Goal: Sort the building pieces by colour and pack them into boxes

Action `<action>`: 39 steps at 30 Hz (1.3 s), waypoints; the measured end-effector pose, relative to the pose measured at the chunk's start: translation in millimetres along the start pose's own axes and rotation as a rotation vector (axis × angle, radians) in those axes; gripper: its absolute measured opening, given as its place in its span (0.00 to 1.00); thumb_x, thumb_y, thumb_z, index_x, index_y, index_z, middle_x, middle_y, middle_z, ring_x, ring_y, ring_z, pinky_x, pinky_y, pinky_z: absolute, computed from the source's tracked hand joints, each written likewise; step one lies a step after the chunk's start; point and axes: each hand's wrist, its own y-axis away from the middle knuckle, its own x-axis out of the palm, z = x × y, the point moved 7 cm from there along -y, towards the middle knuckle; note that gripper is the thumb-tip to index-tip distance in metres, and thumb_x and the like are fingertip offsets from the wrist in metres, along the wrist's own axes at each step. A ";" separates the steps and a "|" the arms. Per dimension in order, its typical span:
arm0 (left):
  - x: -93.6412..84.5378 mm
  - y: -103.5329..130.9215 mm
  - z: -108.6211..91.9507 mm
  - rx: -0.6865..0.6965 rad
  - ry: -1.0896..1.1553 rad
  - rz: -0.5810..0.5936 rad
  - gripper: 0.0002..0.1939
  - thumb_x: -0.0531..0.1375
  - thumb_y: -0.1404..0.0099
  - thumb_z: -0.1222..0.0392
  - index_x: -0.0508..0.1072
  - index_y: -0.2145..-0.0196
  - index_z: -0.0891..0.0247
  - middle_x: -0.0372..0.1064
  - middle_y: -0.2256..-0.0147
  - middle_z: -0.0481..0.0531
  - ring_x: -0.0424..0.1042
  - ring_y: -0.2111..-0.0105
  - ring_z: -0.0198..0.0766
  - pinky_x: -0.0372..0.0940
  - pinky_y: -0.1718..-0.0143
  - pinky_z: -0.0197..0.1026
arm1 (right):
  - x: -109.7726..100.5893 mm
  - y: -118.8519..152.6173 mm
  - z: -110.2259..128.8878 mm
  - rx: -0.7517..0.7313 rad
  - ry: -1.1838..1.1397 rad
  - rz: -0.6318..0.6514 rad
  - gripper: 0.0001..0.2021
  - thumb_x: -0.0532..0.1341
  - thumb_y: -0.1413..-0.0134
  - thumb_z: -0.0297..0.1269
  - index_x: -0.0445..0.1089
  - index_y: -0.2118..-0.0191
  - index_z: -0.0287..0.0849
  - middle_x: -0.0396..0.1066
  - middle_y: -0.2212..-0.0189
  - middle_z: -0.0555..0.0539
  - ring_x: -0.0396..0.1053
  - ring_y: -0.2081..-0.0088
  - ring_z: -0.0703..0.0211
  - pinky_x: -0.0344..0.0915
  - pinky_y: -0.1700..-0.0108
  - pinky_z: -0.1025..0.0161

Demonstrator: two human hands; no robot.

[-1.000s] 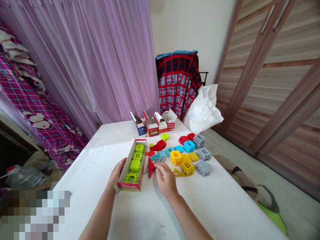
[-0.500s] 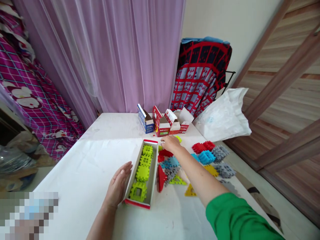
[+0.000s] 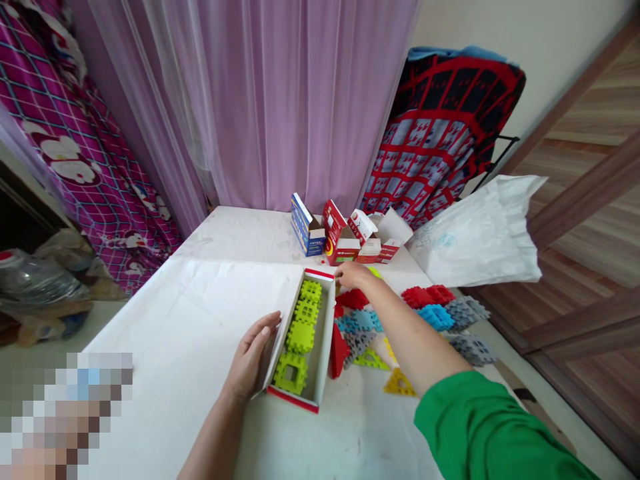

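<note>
A long shallow box [image 3: 325, 360] with a red-and-white rim lies on the table, with lime-green interlocking plastic blocks [image 3: 301, 335] in a row along its left side. My left hand [image 3: 256, 353] rests against the box's left wall, fingers stretched out and nothing grasped. At the box's far right corner my right hand [image 3: 354, 275] reaches down with bent fingers pressed together. A bit of yellow-green shows below its fingertips, but what they grip is hidden. Beneath my right forearm lie red blocks [image 3: 353, 299], light-blue blocks [image 3: 356, 320], grey blocks [image 3: 357, 345] and a red triangular piece [image 3: 339, 352].
Open cartons, one blue [image 3: 306, 230] and several red-and-white ones [image 3: 340, 240], stand at the back. A white plastic bag [image 3: 480, 233] slumps on the right edge. Grey blocks [image 3: 467, 312], blue blocks [image 3: 435, 317] and a yellow triangle [image 3: 400, 382] lie on the right.
The camera view has shifted, so the table and its contents appear farther right. Both hands keep nearly the same places beside the box; the blocks inside look unchanged.
</note>
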 end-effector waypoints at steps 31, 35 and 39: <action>-0.4 -1.0 3.7 0.001 0.060 -0.011 0.24 0.65 0.45 0.46 0.77 0.54 0.61 0.72 0.49 0.58 0.66 0.44 0.50 0.57 0.41 0.51 | 0.8 57.6 78.2 -0.460 0.422 0.062 0.14 0.57 0.48 0.31 0.78 0.59 0.49 0.77 0.61 0.45 0.71 0.58 0.54 0.59 0.61 0.64; -1.3 -1.2 3.9 0.009 0.052 -0.008 0.24 0.65 0.44 0.46 0.76 0.53 0.62 0.72 0.48 0.59 0.66 0.44 0.51 0.56 0.40 0.52 | 9.6 58.7 79.7 -0.499 0.451 0.174 0.16 0.59 0.53 0.27 0.78 0.60 0.50 0.78 0.63 0.47 0.71 0.58 0.55 0.58 0.58 0.63; -2.9 -1.8 4.9 0.012 0.043 -0.004 0.23 0.64 0.44 0.47 0.76 0.53 0.60 0.71 0.47 0.57 0.66 0.44 0.50 0.55 0.39 0.50 | 6.0 58.4 81.0 -0.421 0.485 0.182 0.16 0.59 0.53 0.27 0.78 0.60 0.48 0.78 0.62 0.44 0.71 0.57 0.51 0.58 0.57 0.59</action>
